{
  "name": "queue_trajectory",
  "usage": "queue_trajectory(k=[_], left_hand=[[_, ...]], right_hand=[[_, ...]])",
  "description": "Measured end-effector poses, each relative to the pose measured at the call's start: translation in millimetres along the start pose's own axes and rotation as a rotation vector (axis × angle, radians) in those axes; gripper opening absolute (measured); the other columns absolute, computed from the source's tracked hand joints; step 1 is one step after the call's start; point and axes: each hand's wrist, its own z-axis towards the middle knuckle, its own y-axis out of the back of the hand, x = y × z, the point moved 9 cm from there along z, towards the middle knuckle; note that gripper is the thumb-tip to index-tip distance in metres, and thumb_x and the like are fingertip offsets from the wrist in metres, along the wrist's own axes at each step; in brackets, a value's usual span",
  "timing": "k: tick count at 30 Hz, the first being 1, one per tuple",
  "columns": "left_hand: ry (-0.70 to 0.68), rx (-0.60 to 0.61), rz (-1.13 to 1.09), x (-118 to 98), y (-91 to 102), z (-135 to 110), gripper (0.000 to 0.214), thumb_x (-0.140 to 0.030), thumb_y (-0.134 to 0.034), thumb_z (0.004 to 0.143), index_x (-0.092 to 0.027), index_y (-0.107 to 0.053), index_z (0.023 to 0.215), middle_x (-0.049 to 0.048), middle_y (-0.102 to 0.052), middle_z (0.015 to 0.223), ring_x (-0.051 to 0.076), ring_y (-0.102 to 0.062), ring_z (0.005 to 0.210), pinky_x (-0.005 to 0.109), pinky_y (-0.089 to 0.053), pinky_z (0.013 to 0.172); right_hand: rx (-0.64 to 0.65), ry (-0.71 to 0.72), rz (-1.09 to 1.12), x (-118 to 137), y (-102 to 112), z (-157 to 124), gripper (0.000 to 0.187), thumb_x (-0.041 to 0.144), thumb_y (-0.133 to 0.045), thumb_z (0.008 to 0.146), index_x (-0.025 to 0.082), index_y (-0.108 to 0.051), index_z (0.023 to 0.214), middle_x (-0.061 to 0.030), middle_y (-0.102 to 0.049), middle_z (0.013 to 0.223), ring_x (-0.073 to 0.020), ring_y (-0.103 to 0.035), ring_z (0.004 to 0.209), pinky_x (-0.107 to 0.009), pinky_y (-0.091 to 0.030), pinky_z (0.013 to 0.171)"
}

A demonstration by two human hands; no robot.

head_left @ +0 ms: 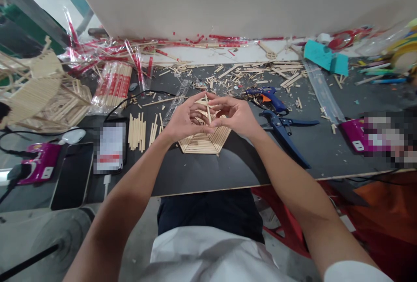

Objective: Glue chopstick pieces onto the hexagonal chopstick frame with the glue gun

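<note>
A thin stick (206,104) is pinched upright between left hand (186,120) and right hand (235,116) over the hexagonal stick frame (204,141) — best kept steady, square — fingers pressed together.

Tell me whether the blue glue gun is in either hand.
No: the blue glue gun lies on the table, right of both hands.

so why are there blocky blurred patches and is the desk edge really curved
Head view: pixelated blocks cover the phone screen and a patch at far right; wide-lens distortion bows the dark desk's edge; the hexagonal wooden-stick piece is sharp, evenly lit.
</note>
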Motion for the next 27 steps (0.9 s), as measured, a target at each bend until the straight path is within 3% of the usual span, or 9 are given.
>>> queue_trajectory(k=[4, 7, 9, 10, 13, 15, 20, 22, 27], left_hand=[[-0.001, -0.043, 0.09, -0.8, 3.9, -1.1, 0.11, -0.026, -0.097, 0.056, -0.018, -0.044, 0.152, 0.0064, -0.074, 0.1, 0.018, -0.073, 0.079, 0.025, -0.057, 0.068], [-0.004, -0.106, 0.149, 0.3, 12.8, -1.2, 0.11, -0.031, -0.095, 0.06, -0.016, -0.039, 0.153, 0.0023, -0.073, 0.087, 0.017, -0.071, 0.073, 0.024, -0.054, 0.063], [-0.012, -0.147, 0.162, 0.5, 19.1, -1.4, 0.109, -0.033, -0.094, 0.062, -0.015, -0.038, 0.153, -0.0002, -0.071, 0.079, 0.017, -0.07, 0.071, 0.025, -0.054, 0.063], [-0.018, -0.167, 0.167, 0.4, 22.0, -1.6, 0.108, -0.033, -0.094, 0.063, -0.016, -0.038, 0.153, -0.001, -0.07, 0.076, 0.017, -0.069, 0.07, 0.025, -0.054, 0.064], [-0.035, -0.231, 0.204, -0.5, 29.7, -2.8, 0.103, -0.032, -0.094, 0.064, -0.019, -0.04, 0.151, -0.0019, -0.07, 0.074, 0.016, -0.066, 0.066, 0.026, -0.052, 0.063], [-0.035, -0.259, 0.232, -0.4, 33.1, -3.2, 0.101, -0.03, -0.093, 0.064, -0.021, -0.042, 0.15, -0.0012, -0.071, 0.077, 0.015, -0.063, 0.063, 0.026, -0.05, 0.062], [-0.019, -0.263, 0.261, 4.1, 35.4, -1.2, 0.103, -0.026, -0.092, 0.063, -0.016, -0.04, 0.152, 0.0023, -0.073, 0.08, 0.013, -0.059, 0.058, 0.026, -0.047, 0.059], [-0.023, -0.251, 0.294, 5.7, 34.8, -0.2, 0.104, -0.027, -0.092, 0.062, -0.017, -0.04, 0.152, 0.0019, -0.073, 0.079, 0.013, -0.059, 0.058, 0.025, -0.047, 0.058], [-0.045, -0.262, 0.377, 7.0, 36.3, -0.4, 0.104, -0.03, -0.091, 0.065, -0.018, -0.037, 0.154, 0.003, -0.075, 0.084, 0.013, -0.061, 0.059, 0.026, -0.05, 0.06]], right_hand=[[-0.039, 0.026, -0.192, 13.9, 12.7, -0.1, 0.049, 0.055, -0.088, 0.068, 0.026, -0.076, 0.106, -0.0089, -0.068, 0.139, -0.0261, -0.073, 0.101, -0.048, -0.062, 0.092], [-0.323, 0.015, -0.64, 29.4, 70.8, -7.2, 0.04, 0.05, -0.077, 0.081, 0.021, -0.074, 0.11, -0.0135, -0.069, 0.131, -0.03, -0.069, 0.11, -0.052, -0.056, 0.1], [-0.545, -0.146, -0.944, 28.7, 122.1, -19.6, 0.044, 0.046, -0.074, 0.084, 0.016, -0.071, 0.115, -0.0187, -0.068, 0.125, -0.0355, -0.064, 0.12, -0.058, -0.049, 0.108], [-0.591, -0.248, -1.047, 23.4, 143.3, -25.0, 0.05, 0.046, -0.076, 0.082, 0.013, -0.069, 0.119, -0.021, -0.067, 0.125, -0.0387, -0.059, 0.127, -0.06, -0.045, 0.111], [-0.549, -0.514, -1.12, -5.3, 182.1, -35.0, 0.07, 0.055, -0.081, 0.074, 0.01, -0.064, 0.125, -0.0233, -0.066, 0.123, -0.0431, -0.059, 0.125, -0.06, -0.048, 0.106], [-0.559, -0.584, -1.111, -16.2, 192.5, -38.3, 0.073, 0.056, -0.082, 0.071, 0.01, -0.064, 0.124, -0.0243, -0.067, 0.117, -0.0425, -0.063, 0.117, -0.057, -0.05, 0.101], [-0.471, -0.627, -1.206, -25.8, 185.4, -31.9, 0.045, 0.054, -0.076, 0.076, 0.013, -0.07, 0.094, -0.0221, -0.07, 0.094, -0.0434, -0.067, 0.105, -0.059, -0.052, 0.096], [-0.492, -0.647, -1.21, -24.4, 183.6, -31.9, 0.043, 0.047, -0.073, 0.079, 0.011, -0.07, 0.102, -0.0231, -0.071, 0.1, -0.0439, -0.067, 0.108, -0.058, -0.052, 0.096], [-0.683, -0.641, -1.106, -10.5, 185.1, -37.7, 0.06, 0.033, -0.072, 0.076, 0.005, -0.06, 0.128, -0.0276, -0.068, 0.121, -0.0431, -0.066, 0.118, -0.054, -0.052, 0.1]])
